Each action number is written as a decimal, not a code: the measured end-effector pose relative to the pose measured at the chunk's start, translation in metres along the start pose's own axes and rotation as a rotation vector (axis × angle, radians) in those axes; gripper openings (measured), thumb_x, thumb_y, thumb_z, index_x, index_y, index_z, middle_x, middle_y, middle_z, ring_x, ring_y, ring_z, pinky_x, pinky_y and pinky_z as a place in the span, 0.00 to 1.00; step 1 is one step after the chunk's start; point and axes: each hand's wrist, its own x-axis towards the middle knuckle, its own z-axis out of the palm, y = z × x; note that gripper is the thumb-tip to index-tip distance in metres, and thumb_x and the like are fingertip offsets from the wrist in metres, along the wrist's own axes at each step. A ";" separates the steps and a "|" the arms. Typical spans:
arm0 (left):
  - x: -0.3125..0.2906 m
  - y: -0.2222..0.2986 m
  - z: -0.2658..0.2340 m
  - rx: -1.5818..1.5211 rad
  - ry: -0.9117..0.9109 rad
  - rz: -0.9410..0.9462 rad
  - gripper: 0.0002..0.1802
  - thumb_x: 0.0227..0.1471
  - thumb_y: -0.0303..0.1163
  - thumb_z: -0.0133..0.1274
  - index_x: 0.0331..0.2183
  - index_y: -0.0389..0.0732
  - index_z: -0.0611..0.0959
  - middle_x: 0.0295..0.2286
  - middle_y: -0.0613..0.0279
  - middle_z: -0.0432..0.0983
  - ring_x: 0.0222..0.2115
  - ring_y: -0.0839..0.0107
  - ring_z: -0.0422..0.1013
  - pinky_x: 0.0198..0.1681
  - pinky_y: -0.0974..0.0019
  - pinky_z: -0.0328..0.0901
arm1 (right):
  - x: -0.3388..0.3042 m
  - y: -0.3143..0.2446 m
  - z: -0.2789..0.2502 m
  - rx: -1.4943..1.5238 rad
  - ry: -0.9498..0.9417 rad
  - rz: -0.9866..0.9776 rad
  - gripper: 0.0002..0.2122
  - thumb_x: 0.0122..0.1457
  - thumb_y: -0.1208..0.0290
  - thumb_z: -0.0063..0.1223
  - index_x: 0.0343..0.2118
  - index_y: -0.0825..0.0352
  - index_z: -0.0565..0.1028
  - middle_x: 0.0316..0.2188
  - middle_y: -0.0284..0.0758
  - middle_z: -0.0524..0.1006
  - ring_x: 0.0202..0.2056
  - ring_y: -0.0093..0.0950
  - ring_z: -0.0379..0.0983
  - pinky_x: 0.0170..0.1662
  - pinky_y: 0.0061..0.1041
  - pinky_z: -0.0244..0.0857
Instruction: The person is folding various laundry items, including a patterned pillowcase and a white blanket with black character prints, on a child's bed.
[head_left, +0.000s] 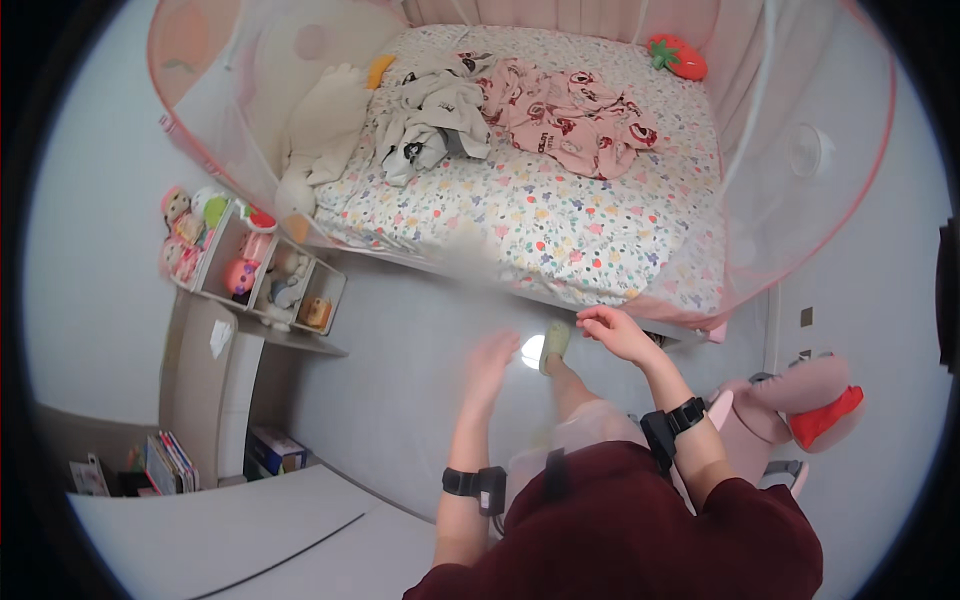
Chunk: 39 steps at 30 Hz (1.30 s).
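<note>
My left hand (492, 362) is in the air above the grey floor, smeared by motion, so its fingers are unclear. My right hand (612, 332) hangs near the front edge of the bed (570, 245), its fingers loosely bent and apart, with nothing seen in them. On the flowered bed sheet lies a rumpled pink printed garment (565, 115). Beside it, to the left, is a crumpled light grey garment (435, 115) with dark prints. Both garments are well beyond my hands. Black bands with small boxes circle both my forearms.
A pink-trimmed net (870, 190) surrounds the bed. Left stands a white shelf (222, 250) with dolls and plush toys, adjoining a desk with books (170, 465). A pink padded chair (735, 420) with a red cushion (828, 418) is at right. A strawberry cushion (677, 57) lies at the back.
</note>
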 end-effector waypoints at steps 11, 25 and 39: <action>0.288 -0.044 0.019 0.340 -0.077 0.027 0.13 0.52 0.32 0.47 0.39 0.36 0.73 0.34 0.59 0.74 0.36 0.74 0.69 0.39 0.72 0.63 | 0.283 0.085 -0.085 -0.348 0.147 0.218 0.12 0.50 0.67 0.46 0.33 0.69 0.73 0.26 0.41 0.75 0.30 0.36 0.72 0.34 0.28 0.65; 0.478 -0.158 0.105 1.298 -0.531 0.380 0.18 0.39 0.34 0.54 0.34 0.36 0.74 0.30 0.55 0.70 0.36 0.56 0.67 0.41 0.60 0.62 | 0.371 0.220 -0.176 -0.669 0.476 0.972 0.19 0.49 0.54 0.42 0.33 0.67 0.75 0.30 0.47 0.75 0.35 0.42 0.71 0.38 0.36 0.65; 0.496 -0.157 0.144 1.388 -1.336 0.211 0.09 0.42 0.33 0.47 0.24 0.39 0.78 0.24 0.55 0.74 0.28 0.57 0.71 0.32 0.57 0.65 | 0.349 0.241 -0.198 -0.532 0.462 1.070 0.15 0.49 0.62 0.40 0.31 0.67 0.75 0.33 0.46 0.74 0.36 0.42 0.71 0.38 0.36 0.66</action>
